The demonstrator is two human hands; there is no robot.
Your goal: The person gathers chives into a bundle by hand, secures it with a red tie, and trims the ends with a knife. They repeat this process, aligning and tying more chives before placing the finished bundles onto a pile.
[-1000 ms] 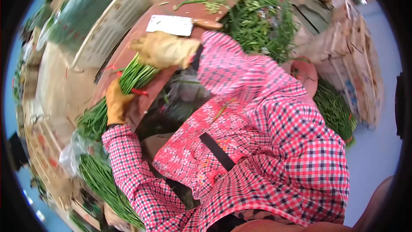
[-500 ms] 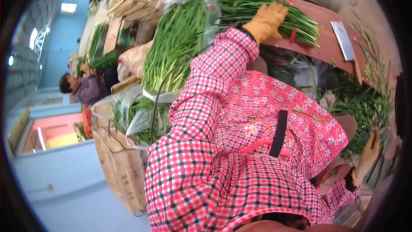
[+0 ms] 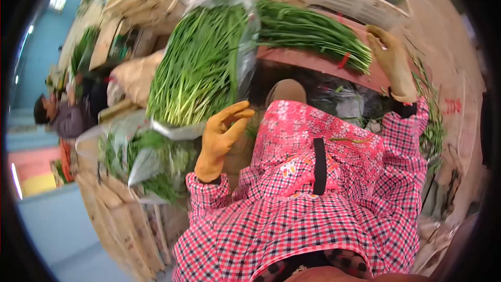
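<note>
Right hand (image 3: 389, 55) hovers by bundled greens (image 3: 315, 32), left hand (image 3: 222, 138) near bag (image 3: 180, 131).

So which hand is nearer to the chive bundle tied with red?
The right hand is nearer, close beside the pale ends of the red-tied chive bundle. The left hand is farther off, near the bagged chives.

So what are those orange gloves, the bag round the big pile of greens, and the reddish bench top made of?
The gloves look like rubber or latex: matte, snug and creased at the fingers. The bag is probably thin plastic, glossy and crumpled, partly see-through. The bench top looks flat and smooth; painted wood or coated metal, I can't tell which.
</note>
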